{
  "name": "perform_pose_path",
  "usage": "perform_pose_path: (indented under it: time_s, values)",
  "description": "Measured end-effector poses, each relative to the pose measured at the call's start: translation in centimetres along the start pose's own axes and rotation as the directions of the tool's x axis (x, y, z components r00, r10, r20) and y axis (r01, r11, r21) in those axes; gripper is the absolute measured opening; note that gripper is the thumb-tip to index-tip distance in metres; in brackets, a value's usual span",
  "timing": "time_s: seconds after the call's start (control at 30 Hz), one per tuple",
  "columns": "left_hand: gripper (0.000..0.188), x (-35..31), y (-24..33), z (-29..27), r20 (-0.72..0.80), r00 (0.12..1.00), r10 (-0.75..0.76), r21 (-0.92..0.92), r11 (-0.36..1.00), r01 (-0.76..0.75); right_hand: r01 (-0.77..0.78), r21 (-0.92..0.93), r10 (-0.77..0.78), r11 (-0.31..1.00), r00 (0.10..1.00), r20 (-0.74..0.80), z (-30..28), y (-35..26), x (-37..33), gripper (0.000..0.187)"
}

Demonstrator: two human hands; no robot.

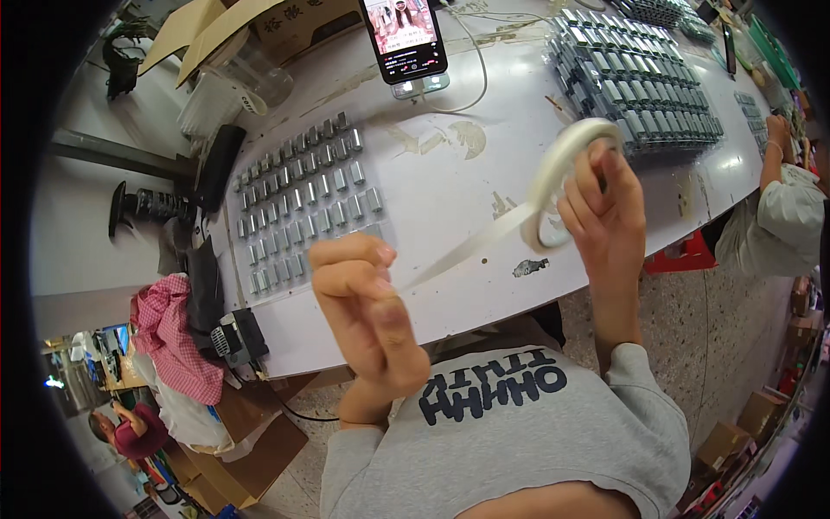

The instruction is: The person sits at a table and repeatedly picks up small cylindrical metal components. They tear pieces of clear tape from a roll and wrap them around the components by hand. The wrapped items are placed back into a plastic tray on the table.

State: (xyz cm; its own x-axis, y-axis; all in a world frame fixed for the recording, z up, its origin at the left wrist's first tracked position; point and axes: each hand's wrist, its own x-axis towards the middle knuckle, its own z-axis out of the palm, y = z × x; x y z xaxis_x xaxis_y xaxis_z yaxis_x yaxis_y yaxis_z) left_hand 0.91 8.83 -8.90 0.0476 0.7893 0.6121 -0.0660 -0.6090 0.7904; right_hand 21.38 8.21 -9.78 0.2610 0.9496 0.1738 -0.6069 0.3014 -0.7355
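A roll of whitish tape (550, 173) hangs over the table's front part, gripped at its right side by my right hand (603, 203), whose fingers curl round the ring. A strip of the tape (471, 248) stretches from the roll down to the left. Its free end is pinched between the fingertips of my left hand (367, 303). Beyond my left hand lies a clear tray of small silver metal parts (303, 186), set in several rows on the white table (432, 186); my left hand hides its near right corner.
Stacked trays of metal parts (635, 82) stand at the back right. A lit phone (405, 39) on a stand with a cable is at the back. Cardboard box (290, 30) and clear plastic jar (259, 78) are back left. Another person's arm (775, 147) is at the right.
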Motion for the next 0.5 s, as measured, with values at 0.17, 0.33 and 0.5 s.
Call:
perform_pose_path:
  time_s: [0.17,0.33,0.5]
  values:
    - [0.015,-0.3,-0.9,-1.7,-0.125,0.985,-0.120,0.020,0.992,0.124,0.456,-0.684,-0.414,0.569,0.878,0.241,-0.8,-0.3,-0.7,0.011]
    - [0.015,-0.7,-1.6,-4.8,-0.276,0.923,-0.269,-0.135,0.961,0.240,0.679,-0.678,-0.363,-0.282,0.578,0.730,-3.1,-2.0,0.8,0.014]
    - [0.010,-0.6,-0.3,-3.5,-0.309,0.931,-0.193,-0.079,0.981,0.177,0.299,-0.800,-0.432,0.520,0.900,0.055,-4.1,-0.6,0.5,0.017]
